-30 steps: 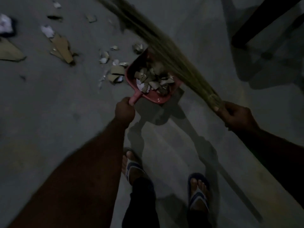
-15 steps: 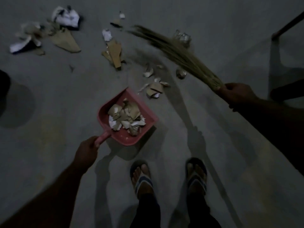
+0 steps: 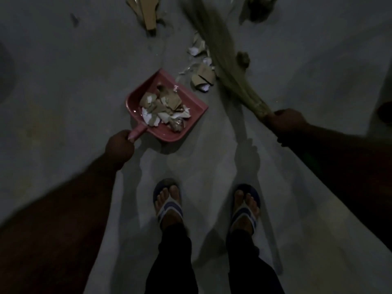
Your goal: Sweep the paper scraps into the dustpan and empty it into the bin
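A pink dustpan (image 3: 135,100) rests on the grey floor, its open mouth facing up and right, and it holds a heap of brown and white paper scraps (image 3: 164,108). My left hand (image 3: 119,146) is shut on its short handle. My right hand (image 3: 286,122) grips the bound end of a straw broom (image 3: 222,54), whose blurred bristles stretch up and left. A small pile of loose scraps (image 3: 201,75) lies on the floor between the dustpan mouth and the broom. No bin is in view.
A larger cardboard piece (image 3: 148,15) lies at the top edge. A crumpled ball (image 3: 243,59) sits right of the broom, and a dark lump (image 3: 259,9) at the top right. My two sandalled feet (image 3: 167,200) stand below the dustpan.
The view has tilted down and closer. The broom has swung down toward the loose scraps beside the dustpan mouth. The dustpan stays in my left hand, nearer the scraps.
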A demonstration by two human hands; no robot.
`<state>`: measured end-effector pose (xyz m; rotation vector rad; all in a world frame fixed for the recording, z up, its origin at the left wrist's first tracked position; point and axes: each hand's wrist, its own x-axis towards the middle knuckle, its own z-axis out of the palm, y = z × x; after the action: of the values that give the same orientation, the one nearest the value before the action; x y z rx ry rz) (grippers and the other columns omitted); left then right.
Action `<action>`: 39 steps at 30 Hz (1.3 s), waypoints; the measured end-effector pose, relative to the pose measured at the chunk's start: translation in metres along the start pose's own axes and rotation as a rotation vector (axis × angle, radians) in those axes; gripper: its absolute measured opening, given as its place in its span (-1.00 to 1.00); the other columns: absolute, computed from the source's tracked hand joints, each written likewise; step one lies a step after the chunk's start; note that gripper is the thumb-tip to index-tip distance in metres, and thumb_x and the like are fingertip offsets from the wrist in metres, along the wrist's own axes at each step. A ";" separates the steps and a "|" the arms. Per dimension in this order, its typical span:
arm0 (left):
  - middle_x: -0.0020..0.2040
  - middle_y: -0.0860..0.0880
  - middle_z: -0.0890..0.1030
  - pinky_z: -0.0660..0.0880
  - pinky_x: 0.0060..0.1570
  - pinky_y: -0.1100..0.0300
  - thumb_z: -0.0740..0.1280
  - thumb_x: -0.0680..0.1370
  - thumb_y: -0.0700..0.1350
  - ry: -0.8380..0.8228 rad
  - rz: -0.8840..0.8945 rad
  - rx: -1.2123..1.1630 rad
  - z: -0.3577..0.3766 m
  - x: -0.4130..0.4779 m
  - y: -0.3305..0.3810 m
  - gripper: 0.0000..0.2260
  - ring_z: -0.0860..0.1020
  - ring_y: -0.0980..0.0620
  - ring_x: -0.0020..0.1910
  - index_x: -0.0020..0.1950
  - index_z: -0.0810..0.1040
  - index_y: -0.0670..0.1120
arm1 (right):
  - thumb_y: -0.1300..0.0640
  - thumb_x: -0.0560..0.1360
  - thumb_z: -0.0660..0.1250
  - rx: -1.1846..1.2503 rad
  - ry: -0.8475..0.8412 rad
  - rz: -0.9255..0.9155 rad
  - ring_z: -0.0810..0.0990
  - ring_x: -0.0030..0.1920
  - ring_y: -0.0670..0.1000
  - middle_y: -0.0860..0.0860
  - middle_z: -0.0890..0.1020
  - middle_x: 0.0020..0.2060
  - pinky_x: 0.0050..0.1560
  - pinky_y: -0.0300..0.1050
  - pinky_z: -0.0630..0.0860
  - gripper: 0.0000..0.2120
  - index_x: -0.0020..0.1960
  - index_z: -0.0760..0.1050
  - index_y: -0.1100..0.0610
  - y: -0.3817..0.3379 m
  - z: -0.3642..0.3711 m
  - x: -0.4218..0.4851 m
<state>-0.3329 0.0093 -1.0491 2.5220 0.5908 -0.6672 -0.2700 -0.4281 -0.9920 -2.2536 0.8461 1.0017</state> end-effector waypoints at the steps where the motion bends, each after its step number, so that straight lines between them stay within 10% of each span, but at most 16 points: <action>1: 0.10 -0.28 0.62 0.44 0.04 0.03 0.26 0.54 -0.25 0.000 0.015 0.003 0.001 0.005 0.015 -0.76 0.56 -0.27 0.09 0.17 0.59 -0.20 | -0.25 0.55 0.25 -0.007 -0.027 -0.009 0.67 -0.28 0.21 0.17 0.62 -0.17 -0.25 0.11 0.67 -0.53 0.03 0.57 0.18 0.007 0.005 -0.004; 14: 0.06 -0.28 0.60 0.41 -0.05 0.09 0.24 0.52 -0.20 -0.019 -0.014 -0.109 0.022 0.015 0.086 -0.75 0.55 -0.25 0.05 0.16 0.57 -0.22 | -0.23 0.58 0.25 0.039 -0.084 -0.185 0.58 -0.34 -0.09 -0.09 0.66 -0.19 -0.39 -0.22 0.47 -0.71 0.11 0.64 -0.12 0.095 0.017 -0.050; 18: 0.08 -0.26 0.61 0.51 0.04 -0.03 0.24 0.52 -0.22 -0.042 0.003 -0.127 0.017 0.012 0.082 -0.74 0.56 -0.24 0.05 0.18 0.57 -0.17 | -0.22 0.58 0.26 -0.005 0.040 -0.260 0.65 -0.09 0.01 -0.05 0.71 -0.06 -0.06 -0.04 0.58 -0.72 0.11 0.63 -0.11 0.123 0.010 -0.059; 29: 0.10 -0.24 0.60 0.36 -0.08 0.15 0.25 0.57 -0.20 -0.036 0.051 -0.087 0.034 0.003 0.093 -0.79 0.54 -0.19 0.06 0.16 0.58 -0.18 | -0.36 0.50 0.26 0.165 0.279 -0.157 0.66 -0.15 0.09 0.00 0.69 -0.15 -0.07 0.07 0.64 -0.60 0.11 0.63 -0.11 0.127 -0.040 -0.027; 39: -0.05 -0.27 0.61 0.41 -0.14 0.09 0.27 0.54 -0.13 -0.085 0.027 -0.042 0.046 0.014 0.114 -0.82 0.57 -0.24 -0.04 0.00 0.59 -0.21 | -0.21 0.55 0.24 0.054 -0.009 0.029 0.64 -0.32 0.19 0.13 0.62 -0.19 -0.36 -0.02 0.60 -0.57 0.16 0.61 0.09 0.102 -0.041 -0.007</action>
<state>-0.2797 -0.1027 -1.0565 2.4456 0.5337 -0.7406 -0.3278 -0.5211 -0.9835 -2.1959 0.8942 0.9899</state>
